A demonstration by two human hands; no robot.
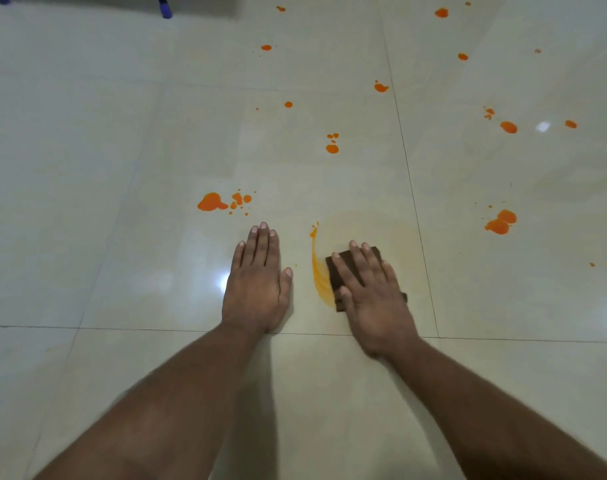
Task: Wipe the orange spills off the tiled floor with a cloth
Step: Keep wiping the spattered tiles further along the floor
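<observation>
Glossy cream tiles make up the floor [122, 168] in the head view, crossed by thin dark grout lines and dotted with white glare. The right hand [371, 296] lies flat on a dark brown cloth [343, 261], fingers straight and slightly spread, pressing it to the tile; the cloth's far corner and left edge show past the fingers, and a bit of it shows at the hand's right side. Touching the cloth's left edge is a curved orange smear [318, 275] that thins to a small splash at its far end, with a faint yellowish haze on the tile beyond and to the right of the cloth. The left hand [257, 285] rests palm-down on bare tile just left of the smear, fingers straight and close together, holding nothing.

Orange spills lie further out — a large blot with small drops [212, 202] just beyond the left hand, a cluster [332, 147] further on, a double blot [500, 223] well to the right past a grout line, and scattered spots toward the far edge. Two blue-tipped furniture legs [165, 8] — dim and partly cut off — show at the top left.
</observation>
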